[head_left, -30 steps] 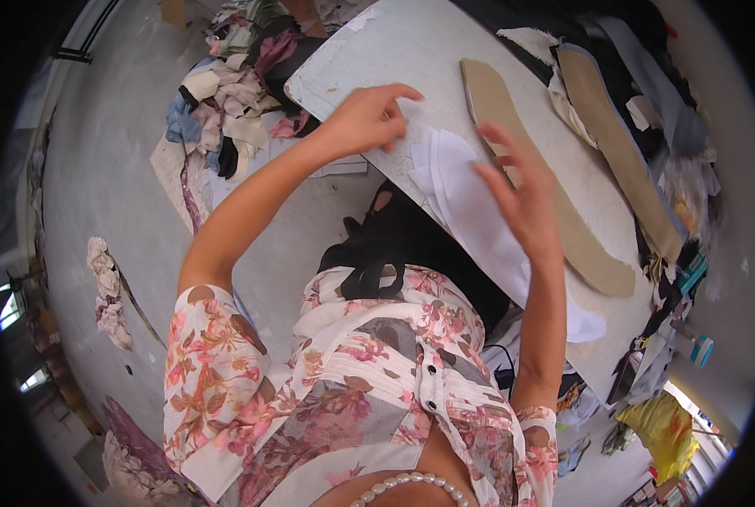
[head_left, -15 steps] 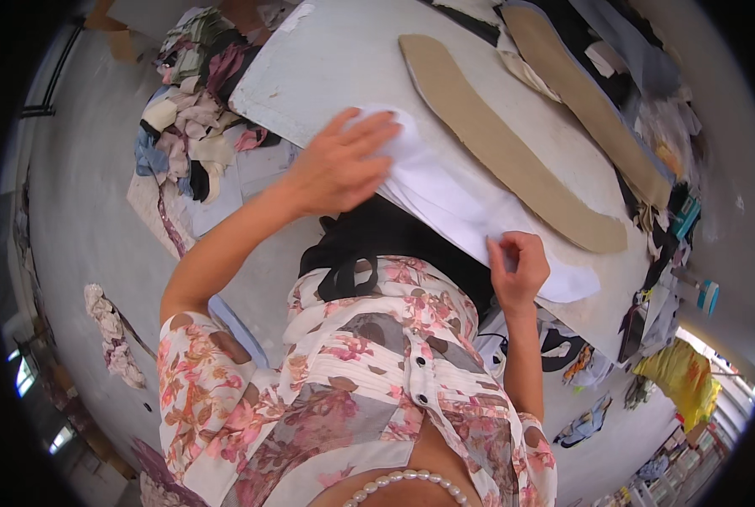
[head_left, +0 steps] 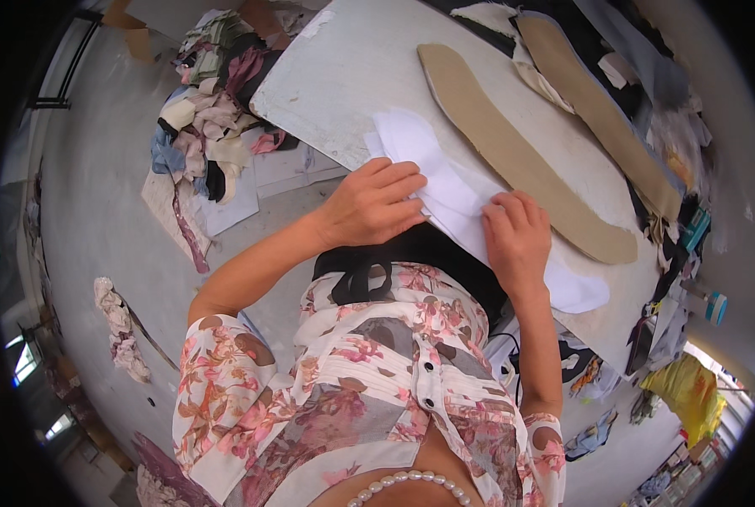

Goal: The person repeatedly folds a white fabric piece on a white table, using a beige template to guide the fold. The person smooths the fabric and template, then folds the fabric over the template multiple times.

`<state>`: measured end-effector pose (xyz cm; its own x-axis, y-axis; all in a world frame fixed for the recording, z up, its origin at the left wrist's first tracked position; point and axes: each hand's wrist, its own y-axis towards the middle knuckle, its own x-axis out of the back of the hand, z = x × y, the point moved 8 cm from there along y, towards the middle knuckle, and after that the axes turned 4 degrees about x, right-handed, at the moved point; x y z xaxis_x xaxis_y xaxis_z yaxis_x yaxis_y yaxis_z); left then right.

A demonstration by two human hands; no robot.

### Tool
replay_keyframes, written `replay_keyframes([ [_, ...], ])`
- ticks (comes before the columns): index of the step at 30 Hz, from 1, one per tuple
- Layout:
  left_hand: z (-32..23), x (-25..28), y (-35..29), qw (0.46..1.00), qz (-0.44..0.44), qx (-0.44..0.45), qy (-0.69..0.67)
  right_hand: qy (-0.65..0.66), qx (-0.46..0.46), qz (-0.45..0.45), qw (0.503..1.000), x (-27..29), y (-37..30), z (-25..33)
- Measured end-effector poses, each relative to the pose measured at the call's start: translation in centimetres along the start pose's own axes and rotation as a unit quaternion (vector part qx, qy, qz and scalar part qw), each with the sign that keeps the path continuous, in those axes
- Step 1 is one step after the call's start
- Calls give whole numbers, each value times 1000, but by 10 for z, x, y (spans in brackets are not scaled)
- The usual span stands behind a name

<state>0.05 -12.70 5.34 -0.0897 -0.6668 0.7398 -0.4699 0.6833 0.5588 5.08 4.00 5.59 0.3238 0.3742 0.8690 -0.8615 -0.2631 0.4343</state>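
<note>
Long, curved white fabric pieces (head_left: 413, 139) lie layered near the front edge of the pale table, their far-left ends slightly fanned. My left hand (head_left: 373, 203) is closed on their near edge, fingers bent over the top and thumb hidden. To its right, my right hand (head_left: 517, 241) pinches the same white layers, its fingertips curled on them. The rounded right end of the fabric sticks out beyond my right wrist. Just past both hands, a curved tan piece (head_left: 521, 156) rests flat on the table, untouched.
A second tan strip (head_left: 597, 110) lies at the far right among dark cloth. Heaped fabric scraps (head_left: 204, 127) stand left of the table (head_left: 335, 76). A turquoise-ended object (head_left: 715, 308) and a yellow bag (head_left: 690, 393) are at the right.
My left hand has gone from lying flat across the white fabric to gripping its near edge. My right hand has shifted up and inward over the layers, which are now more fanned.
</note>
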Motion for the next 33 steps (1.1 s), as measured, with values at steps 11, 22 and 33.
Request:
replay_keyframes([
  [11, -37, -90, -18, 449, 42, 499, -740, 11, 54, -68, 996, 32, -6, 25],
  [22, 3, -24, 35, 700, -118, 405, -576, 581, -149, 9, 800, 2, 29, -31],
  [33, 25, -76, 60, 587, -159, 452, -653, 411, -395, 182, 801, 83, -121, -138],
])
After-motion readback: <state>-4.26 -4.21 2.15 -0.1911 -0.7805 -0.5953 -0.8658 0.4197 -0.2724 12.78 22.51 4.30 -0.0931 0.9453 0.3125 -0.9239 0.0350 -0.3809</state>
